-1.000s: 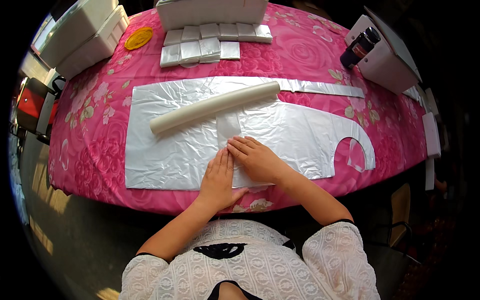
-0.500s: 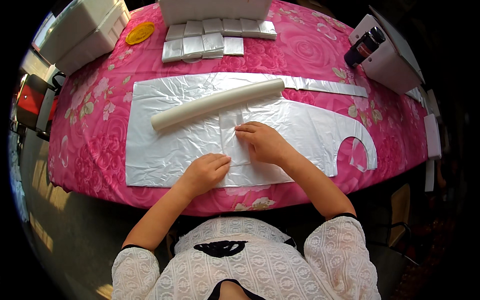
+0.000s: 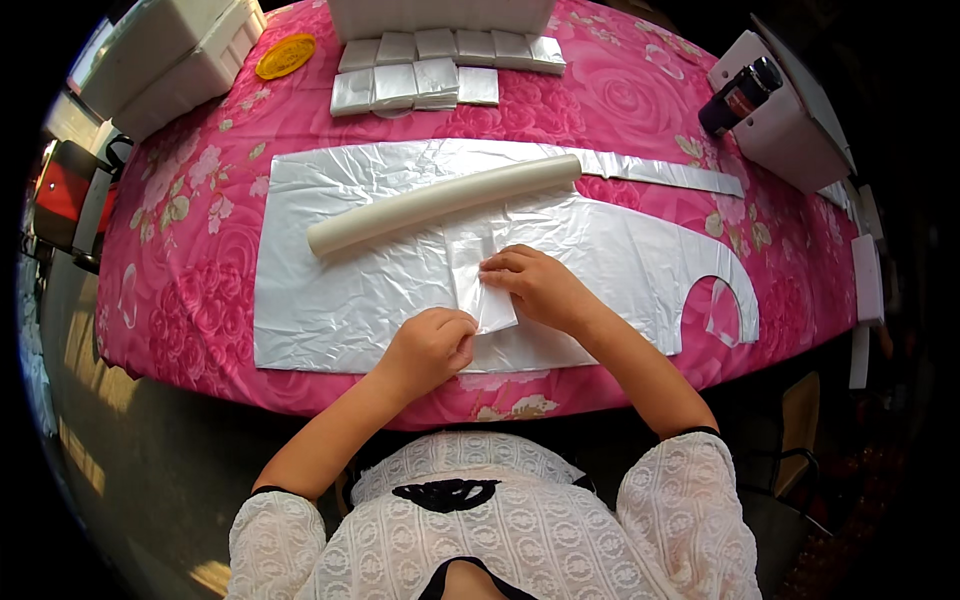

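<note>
At the centre of the frame, a small folded piece of silvery film lies on a large silvery plastic apron. The right hand pinches its right edge between thumb and fingers; the left hand curls at its lower corner, whether gripping I cannot tell. A pale roll lies slantwise above. On the pink floral desk, flat silvery packets sit in rows at upper centre.
</note>
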{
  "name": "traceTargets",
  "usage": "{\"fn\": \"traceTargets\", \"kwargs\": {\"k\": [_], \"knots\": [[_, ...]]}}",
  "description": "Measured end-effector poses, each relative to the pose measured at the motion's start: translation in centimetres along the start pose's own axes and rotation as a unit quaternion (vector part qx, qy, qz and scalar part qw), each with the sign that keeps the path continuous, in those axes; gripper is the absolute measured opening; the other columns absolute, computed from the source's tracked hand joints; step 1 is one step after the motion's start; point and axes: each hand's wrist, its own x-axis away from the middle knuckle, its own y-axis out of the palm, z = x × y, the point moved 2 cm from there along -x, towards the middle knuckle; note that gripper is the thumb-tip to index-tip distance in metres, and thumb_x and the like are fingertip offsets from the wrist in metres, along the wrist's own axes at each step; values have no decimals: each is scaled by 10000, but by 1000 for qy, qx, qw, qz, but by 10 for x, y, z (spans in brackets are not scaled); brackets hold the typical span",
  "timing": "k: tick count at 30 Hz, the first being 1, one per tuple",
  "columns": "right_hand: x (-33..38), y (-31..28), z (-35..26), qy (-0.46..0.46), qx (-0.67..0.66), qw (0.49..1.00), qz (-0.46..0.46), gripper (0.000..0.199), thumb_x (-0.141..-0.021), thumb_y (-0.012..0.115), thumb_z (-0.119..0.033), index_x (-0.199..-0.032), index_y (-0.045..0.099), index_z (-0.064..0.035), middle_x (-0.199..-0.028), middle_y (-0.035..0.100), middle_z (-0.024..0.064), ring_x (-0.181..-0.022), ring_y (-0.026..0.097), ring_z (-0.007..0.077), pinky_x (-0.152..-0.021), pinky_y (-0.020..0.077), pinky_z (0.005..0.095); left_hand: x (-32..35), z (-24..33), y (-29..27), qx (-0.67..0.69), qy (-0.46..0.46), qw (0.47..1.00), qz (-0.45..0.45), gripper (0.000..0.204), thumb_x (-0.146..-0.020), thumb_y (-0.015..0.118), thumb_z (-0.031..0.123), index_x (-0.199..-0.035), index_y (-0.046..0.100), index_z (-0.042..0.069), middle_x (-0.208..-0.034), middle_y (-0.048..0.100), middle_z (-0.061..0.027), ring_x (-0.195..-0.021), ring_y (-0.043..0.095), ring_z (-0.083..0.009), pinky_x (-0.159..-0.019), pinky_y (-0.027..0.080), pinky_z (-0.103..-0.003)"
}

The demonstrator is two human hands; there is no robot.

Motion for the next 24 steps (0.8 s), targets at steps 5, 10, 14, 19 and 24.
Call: {"fn": "traceTargets", "kwargs": {"k": [5,10,14,19,24], "knots": [[35,9,-42,-51,5,998,-24,252,-668,597,-44,-917,634,-57,-945,606,48,-940,554,209,-818,464,316,24,25,-19,33,106,991,-69,365,-643,710,160,-956,594,13,-1039,609,-97,-984,580,-243,-920,431,-395],[47,17,-54,-38,-18,999,-4,228,-701,573,-75,-919,631,-48,-942,599,41,-910,555,203,-793,469,301,43,15,-12,-28,75,988,-133,592,-625,728,288,-1113,551,4,-1107,584,-119,-1055,554,-240,-978,375,-419],[45,15,-54,-20,-19,999,-19,249,-697,576,-74,-937,641,-74,-933,601,33,-864,559,201,-749,477,301,52,15,0,-59,46,995,-65,504,-633,697,173,-1097,566,24,-1063,605,-121,-1019,575,-227,-967,384,-412],[47,14,-49,37,-31,999,-18,302,-667,593,-20,-946,662,-114,-885,609,40,-816,573,218,-698,478,321,53,15,3,-101,61,993,7,410,-637,653,77,-1039,592,29,-954,642,-93,-905,618,-199,-934,411,-396],[41,12,-48,42,-51,998,10,276,-664,611,-7,-914,674,-106,-822,617,44,-769,582,221,-677,479,323,46,22,0,-97,37,994,21,397,-634,640,58,-1026,598,23,-924,644,-95,-817,621,-214,-838,462,-371]]}}
